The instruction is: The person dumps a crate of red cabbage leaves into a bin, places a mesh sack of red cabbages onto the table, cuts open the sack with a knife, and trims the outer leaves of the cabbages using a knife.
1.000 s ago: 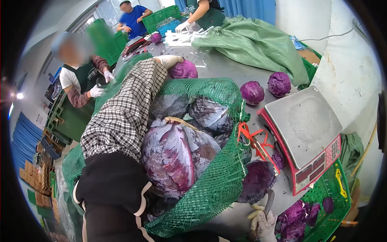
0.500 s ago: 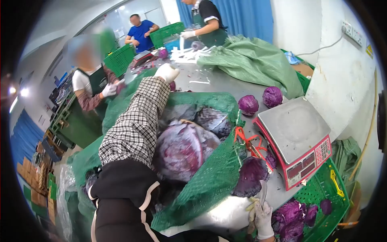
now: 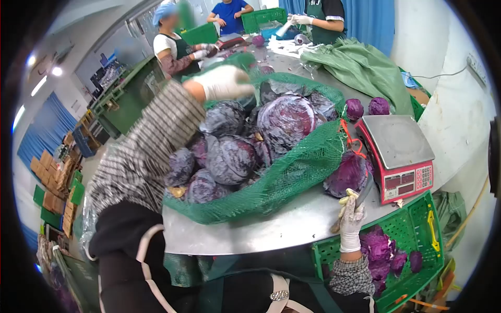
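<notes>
A green mesh sack (image 3: 271, 193) lies open on the metal table (image 3: 235, 237), full of several red cabbages; a large one (image 3: 286, 121) rests on top. Over the sack's far left side is my left hand (image 3: 224, 83) in a white glove, its fingers smeared by motion, with nothing visible in it. My right hand (image 3: 350, 214), gloved too, is closed around a knife (image 3: 366, 189) at the table's front edge. A dark red cabbage leaf (image 3: 347, 175) lies just beyond that knife.
A red scale (image 3: 399, 156) stands on the right, with two small cabbages (image 3: 355, 109) behind it. Below it, a green crate (image 3: 412, 235) holds cabbage leaves. A green woven sack (image 3: 368, 70) lies at the back. Three people stand around the table's far side.
My left hand has drawn back from the cabbage beyond the sack to above the sack. The view has shifted, showing more cabbages in the sack. My right hand still holds the knife.
</notes>
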Available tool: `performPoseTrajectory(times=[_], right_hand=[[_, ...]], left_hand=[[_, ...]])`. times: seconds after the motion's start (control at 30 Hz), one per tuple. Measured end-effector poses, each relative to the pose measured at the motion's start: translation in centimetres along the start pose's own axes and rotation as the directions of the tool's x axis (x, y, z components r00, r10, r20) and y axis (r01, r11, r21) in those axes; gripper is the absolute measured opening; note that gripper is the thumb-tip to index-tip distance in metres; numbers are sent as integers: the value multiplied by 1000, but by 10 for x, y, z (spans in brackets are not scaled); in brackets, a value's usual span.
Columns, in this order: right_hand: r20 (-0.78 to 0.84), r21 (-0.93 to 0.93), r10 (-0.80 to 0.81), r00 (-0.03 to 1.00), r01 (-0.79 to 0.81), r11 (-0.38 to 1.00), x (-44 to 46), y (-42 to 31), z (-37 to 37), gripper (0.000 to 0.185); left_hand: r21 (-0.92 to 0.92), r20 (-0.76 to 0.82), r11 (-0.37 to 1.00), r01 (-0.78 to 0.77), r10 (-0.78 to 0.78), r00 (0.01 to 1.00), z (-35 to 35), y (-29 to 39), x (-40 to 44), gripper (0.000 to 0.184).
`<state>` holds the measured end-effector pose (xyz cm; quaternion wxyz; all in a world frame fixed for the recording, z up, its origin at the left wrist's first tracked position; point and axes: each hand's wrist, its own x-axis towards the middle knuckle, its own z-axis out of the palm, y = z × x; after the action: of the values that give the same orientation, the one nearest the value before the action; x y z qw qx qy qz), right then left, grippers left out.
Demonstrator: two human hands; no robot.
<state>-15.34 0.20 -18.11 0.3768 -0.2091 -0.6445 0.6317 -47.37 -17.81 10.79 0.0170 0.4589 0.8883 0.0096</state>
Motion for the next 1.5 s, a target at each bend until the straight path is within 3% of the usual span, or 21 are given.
performPoseTrajectory(times=[0.03, 0.13, 0.23, 0.27, 0.37, 0.43, 0.5, 0.53, 0.6, 0.63, 0.67, 0.73, 0.77, 0.87, 0.93, 1.0, 1.07, 1.13, 1.23, 1.37, 1.5], right_hand=[[-18, -48, -47, 999, 46, 998, -2, 11, 6, 29], [-27, -191, -251, 968, 242, 951, -14, 76, 18, 22], [55, 5, 59, 997, -59, 998, -32, 89, 18, 22], [161, -361, 40, 986, 21, 932, -31, 47, 15, 20], [113, -126, -382, 917, 394, 910, 7, 5, 34, 20], [139, 79, -144, 980, 134, 988, 21, -59, 46, 21], [155, 65, -349, 924, 343, 937, 43, -83, 57, 26], [160, 113, -338, 927, 323, 940, 48, -98, 64, 26], [190, -46, -434, 881, 449, 892, 69, -94, 70, 28], [186, -17, -374, 909, 384, 923, 71, -93, 73, 28], [185, 14, -313, 931, 317, 948, 71, -93, 76, 29], [164, 65, -204, 965, 196, 979, 73, -85, 82, 30], [152, 82, -154, 976, 143, 986, 73, -70, 78, 31], [199, 246, -28, 980, -22, 969, 63, -59, 71, 36], [300, 369, 89, 950, -201, 907, 65, -45, 57, 42], [357, 553, 126, 926, -318, 770, 53, -28, 30, 48], [322, 521, 166, 932, -321, 791, 37, -40, 31, 51], [293, 454, 182, 939, -304, 837, 22, -34, 25, 49], [210, 462, 120, 970, -207, 862, -2, -24, 25, 55], [91, 557, 6, 996, -56, 829, -45, -33, 15, 58], [40, 368, 184, 982, -186, 911, -96, -48, -18, 44]], left_hand=[[-28, -100, 989, -146, 143, 985, 15, 0, -7, 49], [-156, -203, 971, -179, 146, 968, 45, 29, -25, 53], [-271, -100, 960, -74, 48, 994, 61, 39, -20, 67], [-333, -83, 942, -35, 8, 996, 67, 39, -11, 70], [-579, -92, 814, 47, -122, 988, 103, 17, 42, 73], [-654, -124, 736, 174, -332, 935, 138, 6, 76, 73], [-795, -43, 564, 225, -421, 906, 145, 13, 80, 76], [-849, 8, 473, 235, -433, 902, 146, 15, 76, 79], [-822, -69, 555, 127, -319, 945, 148, 11, 72, 80], [-803, -107, 591, 70, -259, 960, 149, 9, 71, 81], [-852, -1, 491, 183, -351, 936, 149, 12, 68, 77], [-818, 2, 558, 142, -245, 969, 118, 43, 19, 100], [-774, -71, 619, 130, -290, 954, 120, 53, 10, 97], [-590, -515, 807, 8, -385, 766, 127, 104, -44, 88], [-419, -756, 897, -139, -261, 600, 154, 123, -69, 82], [-338, -826, 854, -395, -69, 560, 174, 128, -100, 83], [-515, -739, 802, -301, -238, 630, 179, 135, -115, 97], [-723, -636, 558, -406, -309, 707, 212, 141, -114, 115], [-552, -679, 733, -397, -119, 725, 221, 156, -136, 118], [-417, -753, 758, -501, 20, 658, 202, 170, -150, 113], [-365, -610, 783, -504, 207, 764, 153, 195, -165, 104]])
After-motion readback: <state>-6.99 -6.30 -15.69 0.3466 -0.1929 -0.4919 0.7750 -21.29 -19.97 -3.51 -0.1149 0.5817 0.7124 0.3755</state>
